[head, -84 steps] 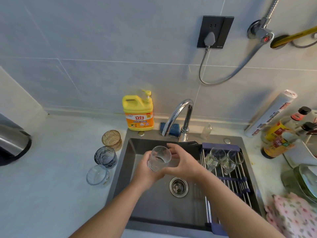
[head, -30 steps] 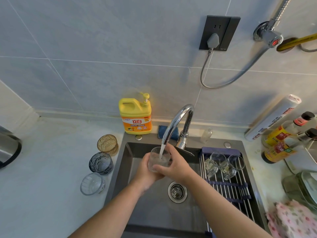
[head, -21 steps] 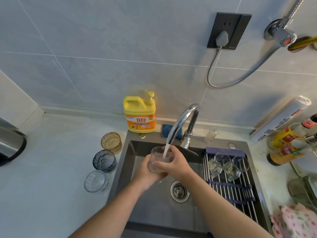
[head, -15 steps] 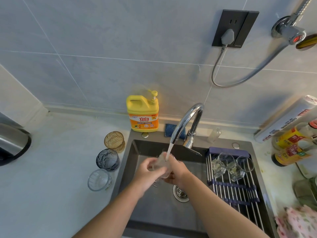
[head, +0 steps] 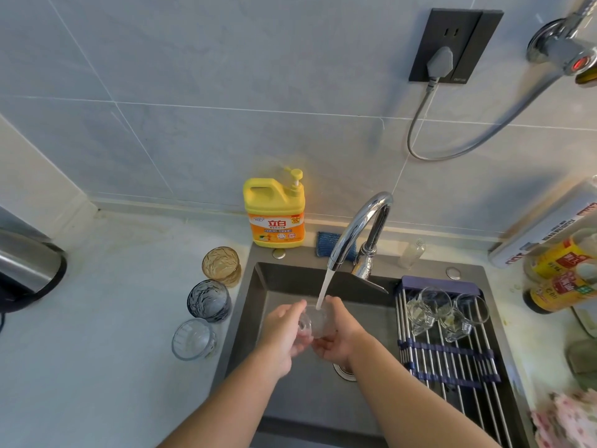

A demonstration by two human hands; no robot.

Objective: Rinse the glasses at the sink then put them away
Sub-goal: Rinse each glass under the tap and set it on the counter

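Yellow plastic pump jug (head: 274,212), 11 o'clock of dark grey sink (head: 258,286): orange label w/ brand "立白", small print illegible. Amber bottles w/ red labels (head: 562,274) & white roll (head: 546,229) at 2 o'clock: text unreadable.

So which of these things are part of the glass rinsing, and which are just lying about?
In use: clear glass, tap, sink, three counter glasses, drying rack with glasses.
Lying about: soap bottle, sponge, steel appliance, sauce bottles, floral cloth.
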